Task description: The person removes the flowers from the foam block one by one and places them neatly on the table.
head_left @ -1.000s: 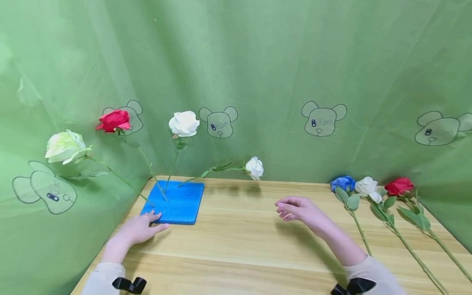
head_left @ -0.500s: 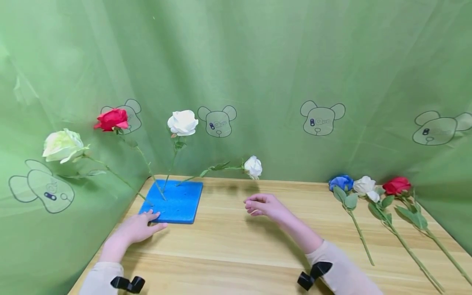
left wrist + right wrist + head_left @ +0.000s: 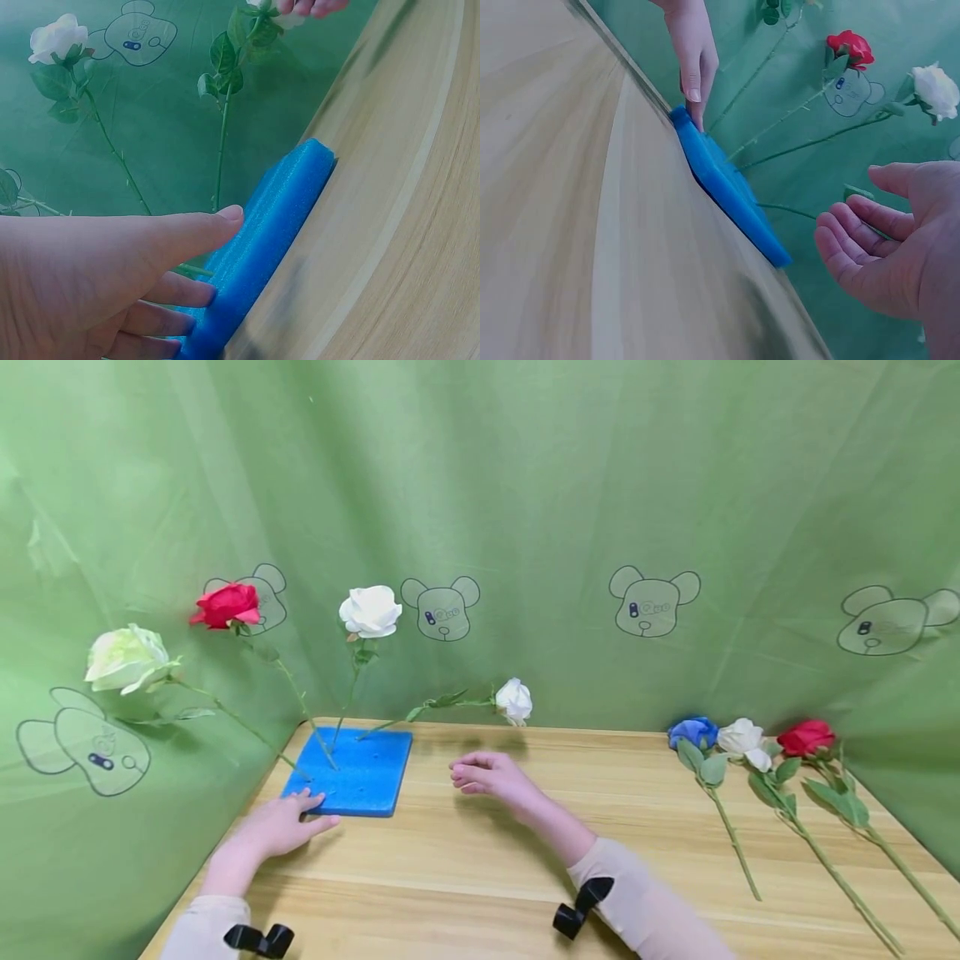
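Observation:
My left hand (image 3: 281, 825) rests its fingers on the near left corner of a blue foam board (image 3: 367, 777), thumb stretched along the near edge. Four-sided and flat, the board bears several artificial roses stuck in by their stems: a pale green rose (image 3: 127, 658), a red rose (image 3: 227, 606), an upright white rose (image 3: 371, 611) and a white rose (image 3: 514, 701) leaning far right. To the right of the board, over the table, my right hand (image 3: 495, 781) hovers with relaxed, slightly bent fingers and holds nothing. The right wrist view shows the palm (image 3: 900, 262) with a gap between thumb and fingers.
On the right of the wooden table (image 3: 450, 877) lie a blue rose (image 3: 693, 732), a white rose (image 3: 742, 739) and a red rose (image 3: 807, 737), stems pointing toward me. A green curtain (image 3: 540, 510) with bear-head prints stands behind and at both sides.
My right hand has moved left across the table, from near the lying roses toward the blue foam board. The left hand stays on the board's corner.

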Available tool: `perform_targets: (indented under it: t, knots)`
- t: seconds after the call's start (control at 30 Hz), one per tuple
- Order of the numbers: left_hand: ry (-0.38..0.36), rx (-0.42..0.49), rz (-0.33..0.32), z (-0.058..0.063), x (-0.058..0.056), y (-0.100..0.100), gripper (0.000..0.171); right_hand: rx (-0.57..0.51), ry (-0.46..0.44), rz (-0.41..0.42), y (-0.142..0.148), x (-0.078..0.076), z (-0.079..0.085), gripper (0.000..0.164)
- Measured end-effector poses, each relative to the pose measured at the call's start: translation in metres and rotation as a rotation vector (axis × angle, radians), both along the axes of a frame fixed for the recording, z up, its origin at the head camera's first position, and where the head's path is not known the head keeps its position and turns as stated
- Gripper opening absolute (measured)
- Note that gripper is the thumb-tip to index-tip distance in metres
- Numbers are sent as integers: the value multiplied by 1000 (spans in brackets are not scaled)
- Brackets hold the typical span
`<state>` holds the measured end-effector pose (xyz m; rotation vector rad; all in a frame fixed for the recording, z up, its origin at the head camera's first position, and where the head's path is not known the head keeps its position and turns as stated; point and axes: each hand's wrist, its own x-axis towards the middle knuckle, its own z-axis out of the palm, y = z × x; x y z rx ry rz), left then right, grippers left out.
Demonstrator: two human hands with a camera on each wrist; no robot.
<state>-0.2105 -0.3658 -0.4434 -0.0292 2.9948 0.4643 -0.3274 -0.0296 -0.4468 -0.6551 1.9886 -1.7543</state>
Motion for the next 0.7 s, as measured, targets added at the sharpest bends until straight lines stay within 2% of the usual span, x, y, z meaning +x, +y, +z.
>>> perform_targets:
  t: [0.4, 0.7]
  knots:
    - [5, -10, -4, -2, 0, -2, 76, -72, -44, -19, -62, 5, -15, 36]
    - [8, -11, -5, 0, 0, -1, 76, -148, -105, -66, -101, 5, -25, 34]
